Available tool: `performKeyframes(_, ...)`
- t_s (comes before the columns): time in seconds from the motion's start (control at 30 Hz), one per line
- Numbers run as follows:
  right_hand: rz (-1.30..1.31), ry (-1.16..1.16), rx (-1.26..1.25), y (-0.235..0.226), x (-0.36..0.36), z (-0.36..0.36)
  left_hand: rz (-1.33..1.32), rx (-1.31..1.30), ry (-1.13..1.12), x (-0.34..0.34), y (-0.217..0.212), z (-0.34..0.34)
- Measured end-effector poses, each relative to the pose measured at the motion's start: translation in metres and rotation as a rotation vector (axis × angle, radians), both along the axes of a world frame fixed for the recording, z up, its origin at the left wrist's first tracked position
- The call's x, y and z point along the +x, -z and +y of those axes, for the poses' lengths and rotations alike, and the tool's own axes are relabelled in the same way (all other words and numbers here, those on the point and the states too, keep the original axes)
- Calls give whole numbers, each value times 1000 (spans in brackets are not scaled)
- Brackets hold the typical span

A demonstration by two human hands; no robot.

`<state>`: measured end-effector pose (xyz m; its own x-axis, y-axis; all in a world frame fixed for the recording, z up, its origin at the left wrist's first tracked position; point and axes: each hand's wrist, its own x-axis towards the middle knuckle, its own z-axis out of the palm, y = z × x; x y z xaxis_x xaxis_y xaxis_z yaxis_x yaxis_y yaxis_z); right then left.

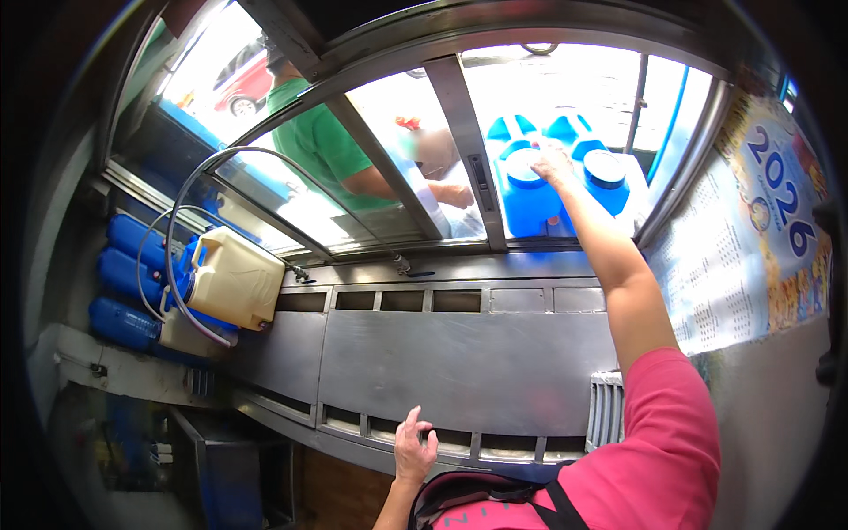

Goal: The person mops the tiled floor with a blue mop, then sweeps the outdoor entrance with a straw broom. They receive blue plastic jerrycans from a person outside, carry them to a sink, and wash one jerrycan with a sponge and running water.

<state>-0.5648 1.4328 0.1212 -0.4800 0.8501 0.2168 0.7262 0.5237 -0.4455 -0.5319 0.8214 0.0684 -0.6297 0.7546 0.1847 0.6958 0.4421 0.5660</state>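
My right hand reaches far out through the open window and rests on the white cap of a blue water jug standing on the sill. A second blue jug stands just right of it, with two more blue jugs behind. My left hand is low, fingers loosely spread, holding nothing, touching the front edge of the steel counter. A cream-coloured jug lies on its side at the counter's left end, with a clear hose looping over it.
A person in a green shirt stands outside the window, with a hand near the sill. Blue filter housings are mounted at the left. A calendar poster covers the right wall. A window frame post divides the opening.
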Motion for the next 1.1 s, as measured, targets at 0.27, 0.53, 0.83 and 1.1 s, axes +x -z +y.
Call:
performKeyframes(0.27,-230,-27,-169,20,-20,-6,-56,-96,64,25,7,-13)
performKeyframes(0.53,-314,-133,-172,2,50,-95,-13,31,325,18,-17,66)
performKeyframes(0.83,-548,-806,-198,-30,142,-242,428,-63,403,-15,-46,199)
performKeyframes(1.1,-171,-515,-578,-47,75,-52,617,-372,600,-42,-50,214)
